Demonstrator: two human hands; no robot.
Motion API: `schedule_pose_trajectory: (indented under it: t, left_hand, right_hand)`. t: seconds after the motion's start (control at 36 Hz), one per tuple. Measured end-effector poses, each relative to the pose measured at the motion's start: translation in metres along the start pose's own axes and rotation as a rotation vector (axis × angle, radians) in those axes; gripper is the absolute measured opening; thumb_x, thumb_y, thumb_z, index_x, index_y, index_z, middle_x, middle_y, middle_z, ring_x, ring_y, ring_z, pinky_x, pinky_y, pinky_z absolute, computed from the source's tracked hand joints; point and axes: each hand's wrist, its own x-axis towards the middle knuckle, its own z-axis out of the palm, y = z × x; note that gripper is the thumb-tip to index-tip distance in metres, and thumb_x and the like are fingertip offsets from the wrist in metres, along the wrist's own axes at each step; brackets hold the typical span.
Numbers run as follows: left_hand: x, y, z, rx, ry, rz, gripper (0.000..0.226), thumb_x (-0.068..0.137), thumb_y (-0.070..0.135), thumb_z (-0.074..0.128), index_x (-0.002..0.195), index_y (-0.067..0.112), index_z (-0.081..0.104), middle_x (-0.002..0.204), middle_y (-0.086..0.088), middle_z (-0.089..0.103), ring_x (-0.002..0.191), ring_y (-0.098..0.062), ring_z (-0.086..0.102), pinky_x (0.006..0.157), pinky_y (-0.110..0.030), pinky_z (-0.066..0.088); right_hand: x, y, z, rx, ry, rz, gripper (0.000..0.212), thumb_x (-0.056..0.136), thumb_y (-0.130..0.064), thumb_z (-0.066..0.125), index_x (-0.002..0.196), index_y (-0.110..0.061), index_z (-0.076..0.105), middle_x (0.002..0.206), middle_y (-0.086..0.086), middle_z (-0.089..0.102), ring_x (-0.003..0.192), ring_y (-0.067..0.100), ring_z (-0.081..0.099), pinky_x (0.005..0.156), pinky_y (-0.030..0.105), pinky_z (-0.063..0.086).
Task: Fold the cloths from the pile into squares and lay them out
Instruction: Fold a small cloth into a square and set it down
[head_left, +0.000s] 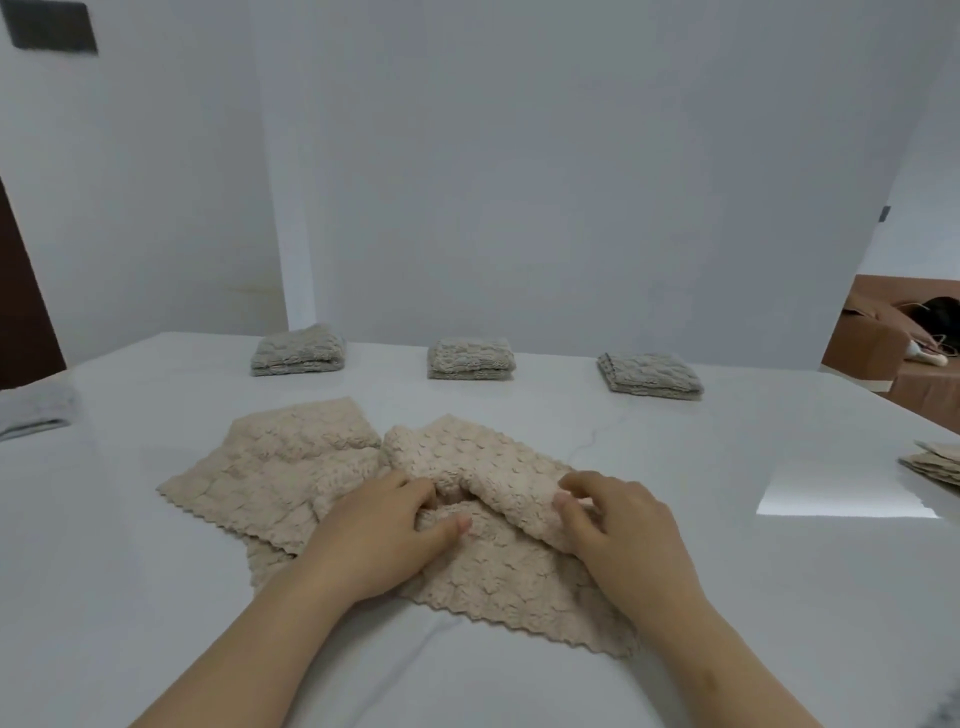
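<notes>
- Fingers (448, 526) of the left hand (384, 535) curl into the beige cloth (519, 587), gripping its bunched middle.
- Right hand (628, 535) pinches the same raised fold between thumb and bent fingertips.
- Rumpled, the cloth lies near and central on the white table (727, 519).
- Three folded grey squares (470, 358) sit in a far row, well apart.
- At the right edge lies a beige stack (935, 462), and at the left edge a pale folded cloth (34, 410).
</notes>
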Motion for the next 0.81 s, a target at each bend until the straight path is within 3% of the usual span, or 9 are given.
schedule_pose_trajectory:
  t: [0.08,0.14,0.22,0.31,0.42,0.67,0.81]
  left_hand:
    - [0.000,0.000,0.005,0.057,0.024,0.048,0.083,0.063,0.080,0.010,0.126,0.035,0.042,0.127,0.012,0.046,0.120,-0.013,0.043,0.092,-0.029,0.036]
    - [0.000,0.001,0.008,0.097,0.014,0.070,0.093,0.056,0.080,0.006,0.135,0.040,0.031,0.138,0.014,0.038,0.127,-0.012,0.038,0.100,-0.031,0.034]
    - [0.002,0.001,0.007,0.108,-0.045,0.070,0.088,0.062,0.081,0.015,0.140,0.041,0.025,0.142,0.012,0.034,0.132,-0.014,0.033,0.106,-0.034,0.028]
    - [0.001,0.000,0.004,0.112,-0.092,0.076,0.094,0.056,0.081,0.011,0.139,0.041,0.027,0.140,0.011,0.035,0.132,-0.013,0.033,0.108,-0.034,0.026]
    - [0.000,0.000,0.001,0.121,-0.128,0.081,0.070,0.081,0.072,0.035,0.142,0.038,0.025,0.144,0.011,0.032,0.135,-0.014,0.029,0.111,-0.035,0.023]
    - [0.002,-0.003,-0.003,0.090,-0.147,0.110,0.065,0.081,0.069,0.043,0.138,0.038,0.034,0.138,0.012,0.038,0.128,-0.014,0.037,0.105,-0.034,0.032]
    - [0.001,0.000,-0.002,0.082,-0.138,0.109,0.062,0.082,0.066,0.043,0.137,0.039,0.034,0.136,0.010,0.038,0.126,-0.015,0.037,0.103,-0.033,0.033]
  right_hand:
    - [0.004,0.008,-0.001,-0.037,-0.077,0.089,0.033,0.098,-0.039,0.034,0.121,-0.029,0.055,0.115,-0.008,0.063,0.116,0.016,0.050,0.097,0.030,0.033]
    - [0.006,0.013,0.002,-0.086,-0.146,0.096,0.032,0.098,-0.041,0.030,0.113,-0.030,0.056,0.111,-0.009,0.063,0.114,0.015,0.050,0.092,0.030,0.031]
    - [0.011,0.016,0.007,-0.119,-0.165,0.093,0.035,0.098,-0.043,0.026,0.099,-0.029,0.058,0.100,-0.012,0.062,0.106,0.012,0.051,0.086,0.030,0.029]
    - [0.018,0.018,0.008,-0.130,-0.185,0.109,0.041,0.097,-0.047,0.024,0.095,-0.027,0.060,0.095,-0.012,0.060,0.105,0.013,0.052,0.088,0.031,0.030]
    - [0.026,0.022,0.006,-0.138,-0.217,0.140,0.043,0.098,-0.048,0.022,0.110,-0.030,0.059,0.115,-0.009,0.060,0.117,0.014,0.048,0.101,0.033,0.030]
    - [0.061,0.034,0.001,-0.227,-0.341,0.166,0.044,0.098,-0.048,0.026,0.129,-0.029,0.052,0.136,-0.004,0.052,0.125,0.020,0.047,0.103,0.034,0.034]
    - [0.086,0.034,-0.001,-0.365,-0.474,0.162,0.044,0.099,-0.040,0.032,0.135,-0.017,0.043,0.141,0.004,0.046,0.128,0.024,0.043,0.105,0.035,0.035]
